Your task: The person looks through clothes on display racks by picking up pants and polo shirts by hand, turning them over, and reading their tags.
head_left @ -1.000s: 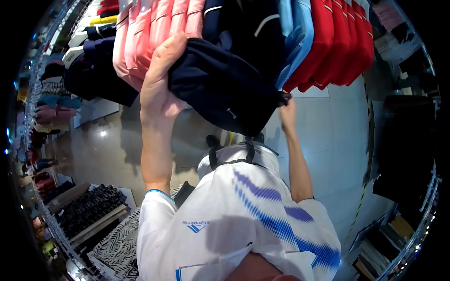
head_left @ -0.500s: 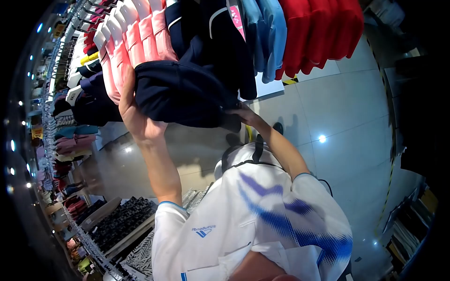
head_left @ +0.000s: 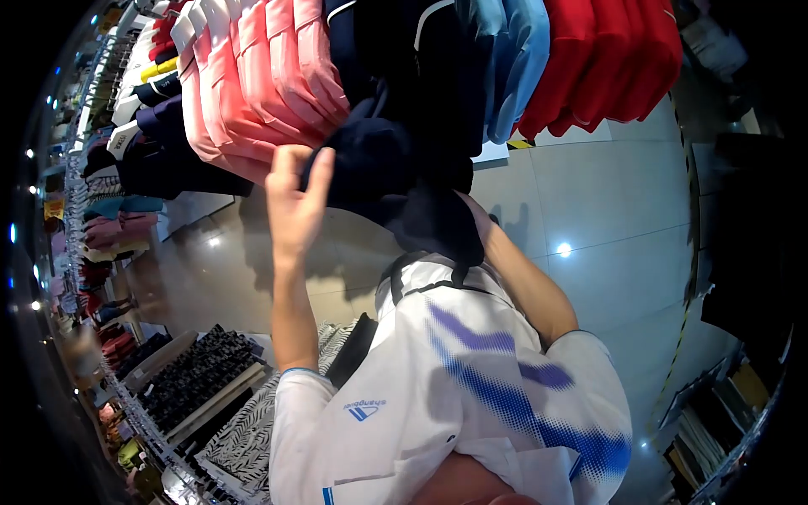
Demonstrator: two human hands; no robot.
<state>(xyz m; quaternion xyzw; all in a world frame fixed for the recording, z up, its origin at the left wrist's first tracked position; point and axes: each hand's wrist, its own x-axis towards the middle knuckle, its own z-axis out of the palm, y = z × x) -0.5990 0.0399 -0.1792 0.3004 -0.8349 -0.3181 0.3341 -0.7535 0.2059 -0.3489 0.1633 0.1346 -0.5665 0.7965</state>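
Observation:
A navy knit shirt point(head_left: 370, 164) hangs among other garments and is drawn out toward my body. My left hand point(head_left: 295, 202) is closed at the left edge of its cloth, thumb and bent fingers beside the pink shirts point(head_left: 261, 93). Lower right, my right hand point(head_left: 474, 217) is at the shirt's other side, its fingers hidden behind the dark cloth. The loose part of the shirt bunches between both hands, held out above my waist.
Light blue shirts point(head_left: 518, 67) and red shirts point(head_left: 598, 63) hang to the right. A clothes rack with hangers runs down the left. Patterned black fabric point(head_left: 206, 383) lies lower left. Tiled floor point(head_left: 606, 202) is at right, with a yellow-black tape line.
My left hand has turned from palm-up under the cloth to closed at its edge. My right hand has shifted right and behind the cloth. The spread navy part has bunched and come lower.

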